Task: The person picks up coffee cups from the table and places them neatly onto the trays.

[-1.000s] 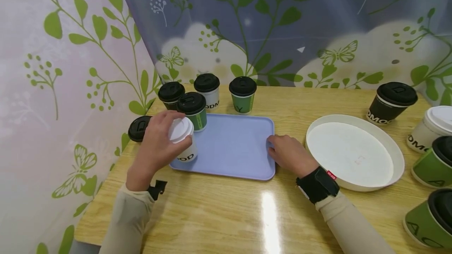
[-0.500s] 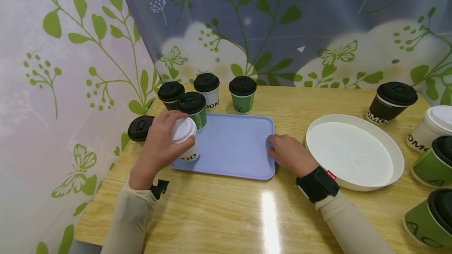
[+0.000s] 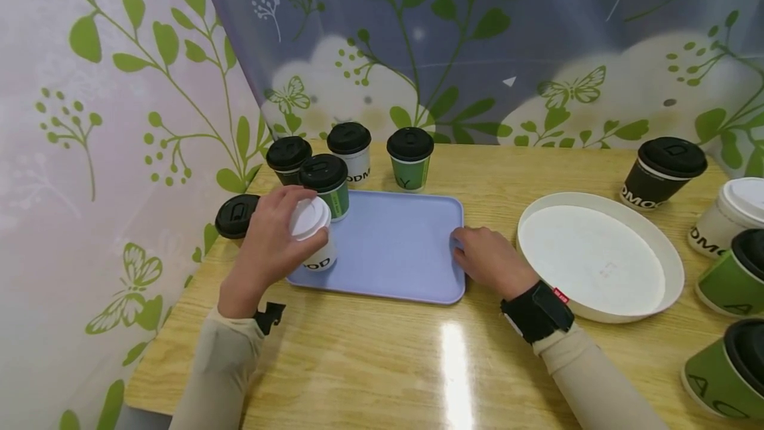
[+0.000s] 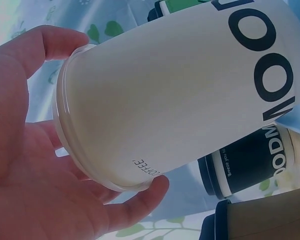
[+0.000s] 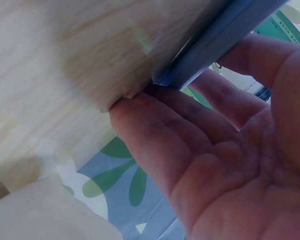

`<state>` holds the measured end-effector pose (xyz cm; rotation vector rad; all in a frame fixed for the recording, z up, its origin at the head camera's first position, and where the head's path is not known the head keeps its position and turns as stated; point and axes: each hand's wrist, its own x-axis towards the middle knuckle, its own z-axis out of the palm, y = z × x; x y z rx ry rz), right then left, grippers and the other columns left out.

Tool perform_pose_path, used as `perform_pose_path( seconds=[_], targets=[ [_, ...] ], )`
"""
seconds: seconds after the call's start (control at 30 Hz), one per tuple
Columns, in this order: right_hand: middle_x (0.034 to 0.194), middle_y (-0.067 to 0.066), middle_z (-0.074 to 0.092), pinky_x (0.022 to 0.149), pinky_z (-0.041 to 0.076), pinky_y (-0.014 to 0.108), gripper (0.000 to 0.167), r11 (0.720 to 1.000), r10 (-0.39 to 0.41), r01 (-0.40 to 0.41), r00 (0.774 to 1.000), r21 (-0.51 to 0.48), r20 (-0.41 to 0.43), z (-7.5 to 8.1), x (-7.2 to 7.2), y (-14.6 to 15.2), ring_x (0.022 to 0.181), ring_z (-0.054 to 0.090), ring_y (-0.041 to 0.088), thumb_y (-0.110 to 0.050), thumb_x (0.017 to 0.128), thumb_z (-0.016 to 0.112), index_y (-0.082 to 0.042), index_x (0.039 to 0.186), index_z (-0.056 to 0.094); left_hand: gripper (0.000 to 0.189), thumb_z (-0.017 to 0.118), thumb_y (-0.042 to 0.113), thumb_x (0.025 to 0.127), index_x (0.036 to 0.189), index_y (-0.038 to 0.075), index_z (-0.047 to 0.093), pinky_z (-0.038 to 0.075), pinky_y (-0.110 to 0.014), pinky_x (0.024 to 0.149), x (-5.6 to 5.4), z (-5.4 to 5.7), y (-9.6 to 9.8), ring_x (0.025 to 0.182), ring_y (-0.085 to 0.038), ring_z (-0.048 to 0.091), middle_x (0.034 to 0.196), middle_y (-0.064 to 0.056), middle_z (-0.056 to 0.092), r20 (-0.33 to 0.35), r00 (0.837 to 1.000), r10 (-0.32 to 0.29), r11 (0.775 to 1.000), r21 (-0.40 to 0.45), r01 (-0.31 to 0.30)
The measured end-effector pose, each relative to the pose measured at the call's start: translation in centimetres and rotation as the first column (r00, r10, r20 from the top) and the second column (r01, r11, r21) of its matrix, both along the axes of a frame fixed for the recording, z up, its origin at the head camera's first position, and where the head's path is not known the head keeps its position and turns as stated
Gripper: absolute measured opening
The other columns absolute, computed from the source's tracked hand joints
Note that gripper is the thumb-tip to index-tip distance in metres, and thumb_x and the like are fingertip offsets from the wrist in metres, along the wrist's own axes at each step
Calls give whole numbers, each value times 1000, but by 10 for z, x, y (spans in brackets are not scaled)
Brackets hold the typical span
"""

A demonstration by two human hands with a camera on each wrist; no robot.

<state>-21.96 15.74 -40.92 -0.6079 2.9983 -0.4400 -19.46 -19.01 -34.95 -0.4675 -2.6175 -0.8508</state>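
A white paper coffee cup with a white lid (image 3: 319, 257) stands upright on the left end of the lilac tray (image 3: 394, 244). Around its lid curl the thumb and fingers of my left hand (image 3: 262, 241); the left wrist view shows this grip on the cup (image 4: 175, 95) from below the palm. Just behind it, a green cup with a black lid (image 3: 336, 201) sits at the tray's back left corner. My right hand (image 3: 491, 261) pinches the tray's right edge. In the right wrist view the thumb lies over the tray rim (image 5: 210, 47) and the fingers meet it from below.
More lidded cups stand behind and left of the tray, among them a green one (image 3: 410, 172) and a white one (image 3: 358, 163). A round cream tray (image 3: 597, 251) lies right of my right hand. Several cups, including a black one (image 3: 650, 184), line the table's right side.
The white cup and my left hand have shifted slightly to the right along the tray, then stayed almost still. My right hand holds its place on the tray edge.
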Motion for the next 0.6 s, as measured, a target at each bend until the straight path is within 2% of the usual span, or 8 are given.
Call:
perform_pose_path(
  seconds=[0.2, 0.6],
  targets=[
    [80, 7, 62, 60, 45, 33, 18, 1000, 3, -3, 1000, 2, -4, -1, 0, 0, 65, 57, 17, -9, 102, 61, 4, 111, 69, 51, 78, 25, 84, 130, 6, 65, 44, -59, 92, 1, 1, 0, 126, -39, 46, 137, -18, 55, 29, 1000, 5, 1000, -11, -5],
    [80, 7, 61, 59, 44, 32, 19, 1000, -7, 7, 1000, 10, 1, 0, 0, 0, 65, 57, 17, -10, 102, 61, 4, 113, 69, 51, 77, 24, 85, 131, 5, 65, 42, -60, 96, 1, -2, 1, 129, -40, 45, 139, -19, 53, 38, 999, -4, 1000, -25, 5]
  ],
)
